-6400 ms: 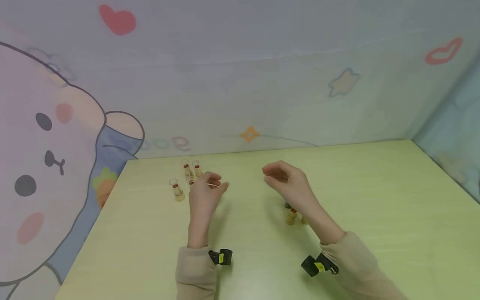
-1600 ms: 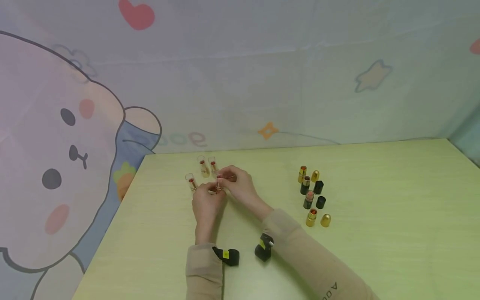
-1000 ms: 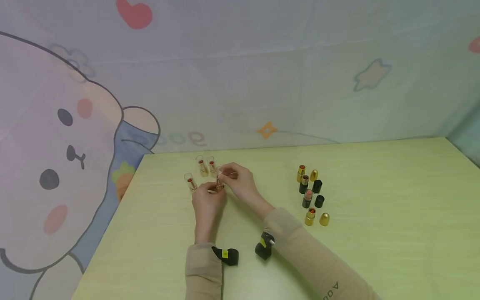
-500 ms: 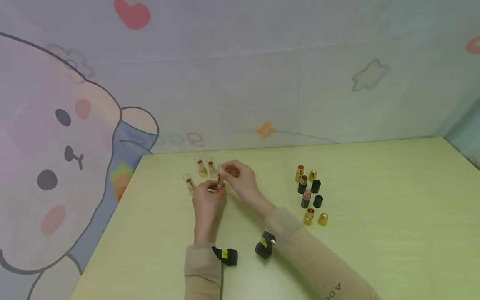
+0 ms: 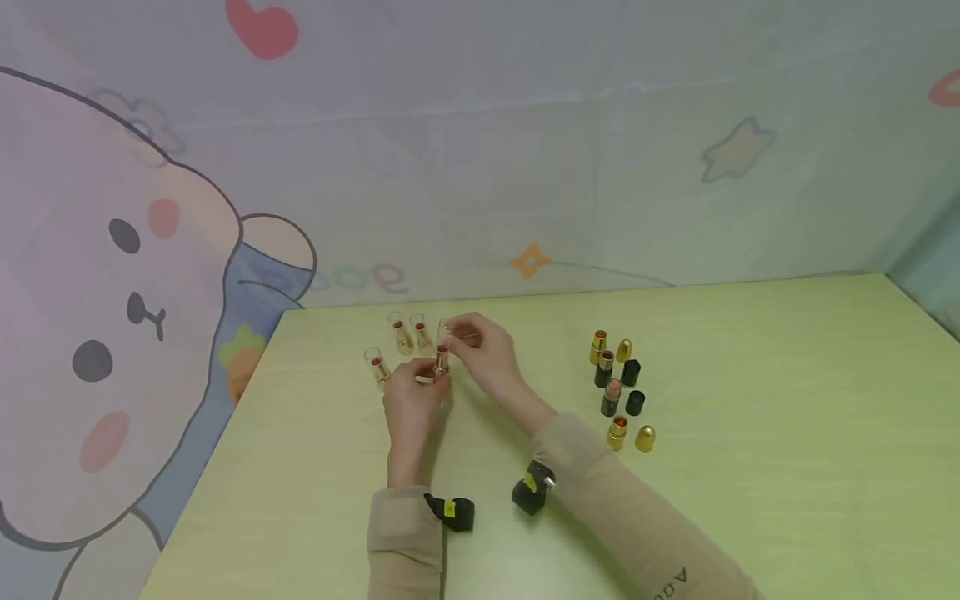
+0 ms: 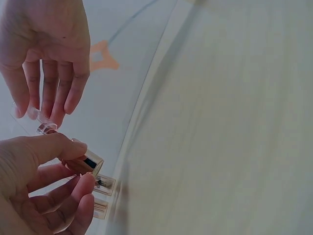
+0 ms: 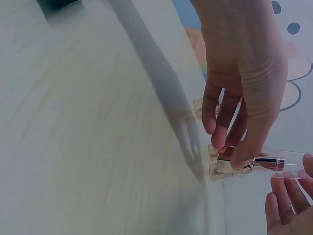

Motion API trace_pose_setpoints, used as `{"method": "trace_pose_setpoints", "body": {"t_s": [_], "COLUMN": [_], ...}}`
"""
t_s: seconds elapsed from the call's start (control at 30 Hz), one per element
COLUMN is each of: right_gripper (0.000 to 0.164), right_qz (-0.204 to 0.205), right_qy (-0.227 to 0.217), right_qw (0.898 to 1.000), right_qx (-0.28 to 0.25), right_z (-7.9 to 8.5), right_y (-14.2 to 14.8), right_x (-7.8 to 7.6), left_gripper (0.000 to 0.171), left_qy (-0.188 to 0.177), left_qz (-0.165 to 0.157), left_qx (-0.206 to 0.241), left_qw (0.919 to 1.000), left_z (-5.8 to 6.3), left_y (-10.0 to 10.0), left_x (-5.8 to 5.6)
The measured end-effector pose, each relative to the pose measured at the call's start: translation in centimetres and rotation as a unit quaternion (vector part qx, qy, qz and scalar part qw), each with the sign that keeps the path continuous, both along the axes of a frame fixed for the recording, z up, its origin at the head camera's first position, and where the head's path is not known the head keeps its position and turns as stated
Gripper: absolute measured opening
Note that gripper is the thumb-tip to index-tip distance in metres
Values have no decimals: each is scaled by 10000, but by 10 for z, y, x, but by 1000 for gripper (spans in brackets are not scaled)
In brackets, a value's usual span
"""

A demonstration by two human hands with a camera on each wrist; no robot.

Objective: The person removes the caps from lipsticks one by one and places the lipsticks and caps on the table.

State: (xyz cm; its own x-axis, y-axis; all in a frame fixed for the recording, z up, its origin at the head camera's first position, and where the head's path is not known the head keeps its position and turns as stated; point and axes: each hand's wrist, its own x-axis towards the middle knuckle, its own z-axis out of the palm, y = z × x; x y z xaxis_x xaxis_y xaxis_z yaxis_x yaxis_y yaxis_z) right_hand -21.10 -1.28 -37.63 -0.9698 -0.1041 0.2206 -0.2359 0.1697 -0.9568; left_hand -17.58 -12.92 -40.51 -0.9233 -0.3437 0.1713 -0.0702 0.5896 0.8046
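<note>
Gold metallic lipstick tube: its long axis is running close to upright, the base pointing down, the red tip end pointing up towards your right hand.
Clear cylindrical plastic cap: it is sitting in line with the tube at the tip end, overlapping it in the right wrist view.
Count at your hands: you are handling one tube and one clear cap.
Three gold lipsticks with clear caps: they are standing just beside your left hand, on its left and far side.
Four uncapped lipsticks: two gold and two black ones are forming a column well to your right.
Two rounded gold caps and two black caps: they are resting beside that column on the pale yellow-green table.
Left hand: you are pinching the tube's base between thumb and fingers, its tip end emerging beyond them.
Right hand: you are pinching the clear cap, your fingers closing narrowly around it.
Tube's place: it is staying between both hands, over the table's left part.
</note>
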Motion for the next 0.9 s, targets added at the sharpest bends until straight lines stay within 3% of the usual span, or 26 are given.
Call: {"method": "trace_pose_setpoints", "body": {"t_s": [0.53, 0.9], "right_gripper": [23, 26], "right_qz": [-342, -629], "right_qy": [120, -11], "right_qw": [9991, 9967], "right_qx": [-208, -520], "right_z": [8, 7], "right_y": [9, 13], "right_x": [-4, -4], "left_gripper": [27, 29], "left_qy": [-58, 19], "left_qz": [-163, -165], "left_qx": [1, 307], "left_qw": [9998, 9994], "left_z": [3, 7], "left_y": [-1, 2], "left_x": [-2, -7]}}
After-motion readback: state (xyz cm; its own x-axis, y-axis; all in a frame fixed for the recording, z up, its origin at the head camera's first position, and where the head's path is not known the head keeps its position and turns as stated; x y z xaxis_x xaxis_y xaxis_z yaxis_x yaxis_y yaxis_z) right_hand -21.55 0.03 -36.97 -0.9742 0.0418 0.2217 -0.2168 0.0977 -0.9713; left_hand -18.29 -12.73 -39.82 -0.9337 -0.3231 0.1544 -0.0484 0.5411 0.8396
